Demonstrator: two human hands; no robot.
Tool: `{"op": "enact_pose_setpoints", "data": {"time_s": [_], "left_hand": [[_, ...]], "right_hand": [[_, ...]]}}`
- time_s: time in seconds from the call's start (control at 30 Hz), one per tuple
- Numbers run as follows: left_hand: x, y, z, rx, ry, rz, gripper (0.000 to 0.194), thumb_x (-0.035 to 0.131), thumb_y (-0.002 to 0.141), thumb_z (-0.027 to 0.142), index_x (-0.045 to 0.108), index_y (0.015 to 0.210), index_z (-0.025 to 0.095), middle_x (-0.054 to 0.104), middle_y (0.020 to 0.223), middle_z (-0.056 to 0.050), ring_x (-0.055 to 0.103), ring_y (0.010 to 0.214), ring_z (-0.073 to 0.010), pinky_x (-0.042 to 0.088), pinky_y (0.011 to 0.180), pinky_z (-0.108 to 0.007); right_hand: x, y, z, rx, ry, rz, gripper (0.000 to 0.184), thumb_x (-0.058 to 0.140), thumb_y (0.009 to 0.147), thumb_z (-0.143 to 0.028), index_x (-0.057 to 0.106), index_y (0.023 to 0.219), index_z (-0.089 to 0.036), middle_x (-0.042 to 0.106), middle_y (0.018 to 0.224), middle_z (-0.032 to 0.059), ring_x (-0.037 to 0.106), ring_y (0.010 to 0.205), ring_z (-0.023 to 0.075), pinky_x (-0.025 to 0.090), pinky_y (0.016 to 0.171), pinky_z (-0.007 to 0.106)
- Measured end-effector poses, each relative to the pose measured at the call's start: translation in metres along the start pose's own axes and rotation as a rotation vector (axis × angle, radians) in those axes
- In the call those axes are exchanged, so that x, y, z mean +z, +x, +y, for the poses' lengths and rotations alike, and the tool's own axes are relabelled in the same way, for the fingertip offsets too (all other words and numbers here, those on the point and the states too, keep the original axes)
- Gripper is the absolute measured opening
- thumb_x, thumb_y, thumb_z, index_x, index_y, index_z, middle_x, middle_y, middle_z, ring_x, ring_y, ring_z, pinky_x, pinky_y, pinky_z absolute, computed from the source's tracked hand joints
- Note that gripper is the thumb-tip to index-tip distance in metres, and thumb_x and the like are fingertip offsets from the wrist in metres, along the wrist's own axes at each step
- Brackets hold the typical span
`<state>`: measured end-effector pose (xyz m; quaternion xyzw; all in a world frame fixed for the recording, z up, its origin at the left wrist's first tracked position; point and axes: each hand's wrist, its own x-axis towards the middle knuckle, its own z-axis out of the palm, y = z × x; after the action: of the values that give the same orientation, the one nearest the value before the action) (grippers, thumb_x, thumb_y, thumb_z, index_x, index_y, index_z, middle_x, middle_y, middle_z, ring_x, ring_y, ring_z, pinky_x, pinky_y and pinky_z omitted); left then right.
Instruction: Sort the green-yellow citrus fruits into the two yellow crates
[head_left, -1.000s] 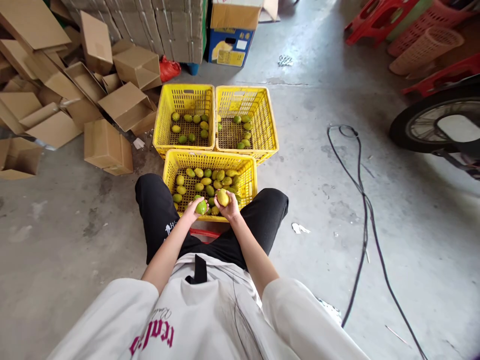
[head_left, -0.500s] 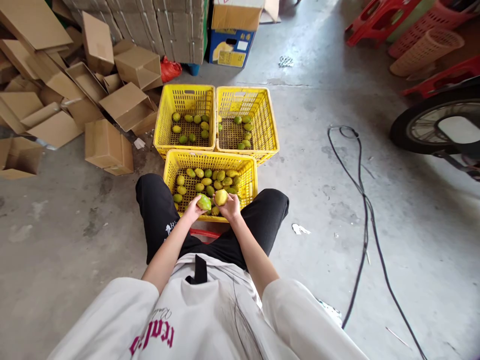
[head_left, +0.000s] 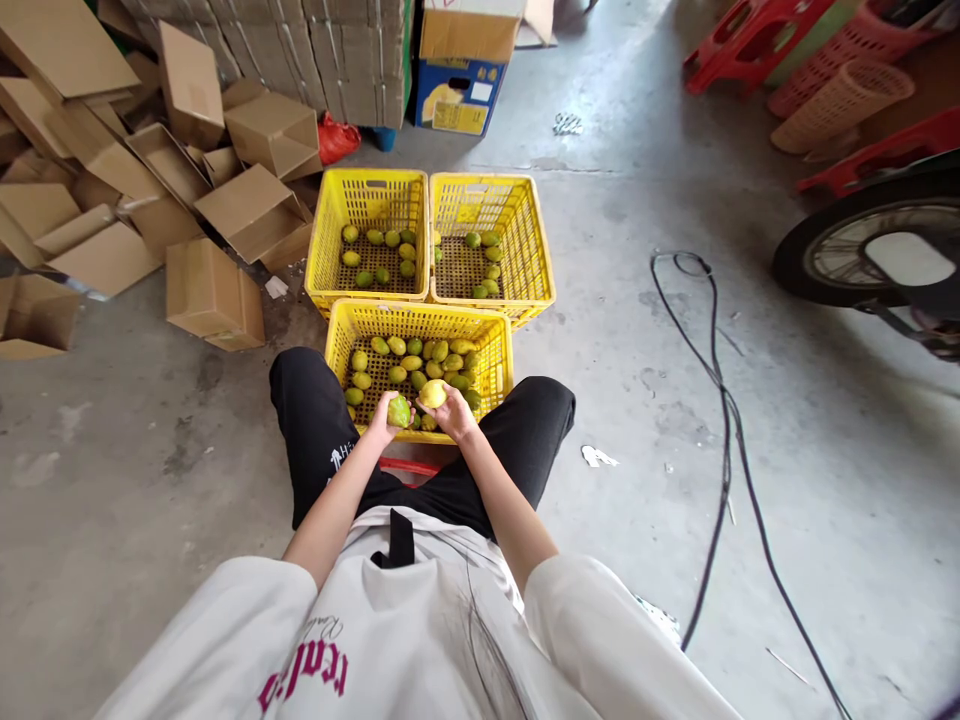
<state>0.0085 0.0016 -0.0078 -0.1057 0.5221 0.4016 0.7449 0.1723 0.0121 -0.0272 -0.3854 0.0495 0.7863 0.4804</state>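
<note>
My left hand (head_left: pixel 381 418) is closed around a green lemon (head_left: pixel 399 411), just above the near edge of the front yellow crate (head_left: pixel 420 307). Beside it, my right hand (head_left: pixel 456 414) grips a yellow lemon (head_left: pixel 433 394) with its fingers partly under the fruit. The two lemons are close together but apart. Below them, several green and yellow lemons (head_left: pixel 397 374) lie on the crate's slatted floor. Behind stand two more yellow crates, a left one (head_left: pixel 318 240) and a right one (head_left: pixel 541 250), each with several lemons at the bottom.
Open cardboard boxes (head_left: pixel 247 210) are heaped at the left. A blue carton (head_left: pixel 459 95) stands behind the crates. To the right, a black cable (head_left: pixel 724 400) lies on the concrete floor near a motorbike wheel (head_left: pixel 832 240). Red stools (head_left: pixel 750 45) and pink baskets (head_left: pixel 844 105) are farther back.
Both lemons have turned in my hands. The yellow lemon has shifted slightly left with my right hand; the green one moved a little right, then back left. The crates' contents look unchanged.
</note>
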Motion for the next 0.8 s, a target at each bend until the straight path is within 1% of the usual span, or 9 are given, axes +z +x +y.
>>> {"op": "enact_pose_setpoints", "data": {"time_s": [0.1,0.2,0.27,0.37,0.4,0.47,0.57,0.7,0.8], "left_hand": [[-0.002,0.002,0.0,-0.013,-0.006,0.01,0.017,0.062,0.091,0.029,0.059,0.079,0.018,0.065,0.062,-0.002,0.065,0.051,-0.0147,0.053,0.052,-0.024],[-0.002,0.002,0.0,-0.014,-0.004,0.012,0.017,0.061,0.092,0.029,0.059,0.079,0.018,0.064,0.061,-0.002,0.063,0.049,-0.0148,0.052,0.049,-0.024],[-0.001,0.001,0.0,-0.009,0.007,0.003,0.017,0.06,0.093,0.03,0.06,0.082,0.018,0.065,0.061,-0.003,0.063,0.048,-0.0153,0.052,0.047,-0.024],[0.001,-0.001,0.0,-0.006,0.009,-0.029,0.024,0.059,0.095,0.038,0.064,0.089,0.015,0.07,0.067,-0.008,0.067,0.052,-0.0183,0.054,0.048,-0.028],[0.002,-0.002,0.0,-0.004,-0.004,-0.043,0.028,0.057,0.095,0.041,0.065,0.092,0.015,0.072,0.071,-0.01,0.069,0.056,-0.0204,0.056,0.051,-0.03],[0.002,-0.005,0.001,0.001,-0.045,-0.079,0.034,0.051,0.096,0.043,0.068,0.1,0.013,0.076,0.081,-0.014,0.075,0.068,-0.0256,0.06,0.059,-0.036],[0.003,-0.008,0.001,-0.008,-0.088,-0.128,0.039,0.043,0.097,0.035,0.07,0.11,0.011,0.078,0.093,-0.018,0.078,0.084,-0.0302,0.064,0.073,-0.044],[0.004,-0.008,-0.002,-0.034,-0.078,-0.162,0.034,0.046,0.099,0.03,0.07,0.11,0.011,0.077,0.091,-0.016,0.078,0.087,-0.0279,0.064,0.08,-0.043],[0.005,-0.005,-0.005,0.013,-0.068,-0.11,0.025,0.057,0.1,0.034,0.07,0.103,0.013,0.074,0.083,-0.011,0.075,0.081,-0.0231,0.064,0.08,-0.038]], "right_hand": [[-0.002,0.0,0.002,0.012,-0.04,-0.012,0.014,0.074,0.088,-0.024,0.064,0.097,-0.021,0.075,0.08,0.0008,0.071,0.068,0.0163,0.063,0.06,0.026],[-0.004,0.001,-0.001,0.003,-0.042,0.052,0.012,0.074,0.087,-0.026,0.065,0.094,-0.021,0.07,0.072,-0.0031,0.065,0.056,0.0128,0.054,0.049,0.022],[-0.004,0.0,-0.004,-0.008,0.002,0.1,0.009,0.071,0.087,-0.027,0.064,0.09,-0.022,0.07,0.072,-0.0032,0.067,0.058,0.0134,0.058,0.054,0.024],[-0.002,-0.002,-0.007,-0.008,0.072,0.102,0.005,0.066,0.088,-0.025,0.062,0.086,-0.023,0.072,0.074,-0.0006,0.072,0.071,0.0176,0.066,0.069,0.033],[-0.001,-0.002,-0.007,-0.001,0.078,0.098,0.003,0.064,0.087,-0.024,0.062,0.086,-0.023,0.073,0.076,0.0004,0.073,0.073,0.018,0.067,0.07,0.034],[0.001,-0.003,-0.007,0.021,0.062,0.094,0.001,0.063,0.087,-0.022,0.062,0.086,-0.022,0.073,0.077,0.0016,0.071,0.068,0.0162,0.065,0.063,0.028],[0.003,-0.004,-0.006,0.043,0.025,0.09,0.002,0.064,0.087,-0.022,0.062,0.088,-0.021,0.071,0.072,0.0003,0.065,0.057,0.0129,0.058,0.051,0.021],[0.0,-0.002,-0.006,-0.007,0.069,0.13,0.003,0.062,0.088,-0.024,0.063,0.088,-0.022,0.069,0.069,-0.0002,0.066,0.059,0.0131,0.06,0.055,0.021],[-0.006,0.001,-0.007,-0.076,0.115,0.122,0.01,0.062,0.087,-0.03,0.064,0.092,-0.022,0.072,0.074,0.0027,0.071,0.069,0.0181,0.065,0.065,0.03]]}}
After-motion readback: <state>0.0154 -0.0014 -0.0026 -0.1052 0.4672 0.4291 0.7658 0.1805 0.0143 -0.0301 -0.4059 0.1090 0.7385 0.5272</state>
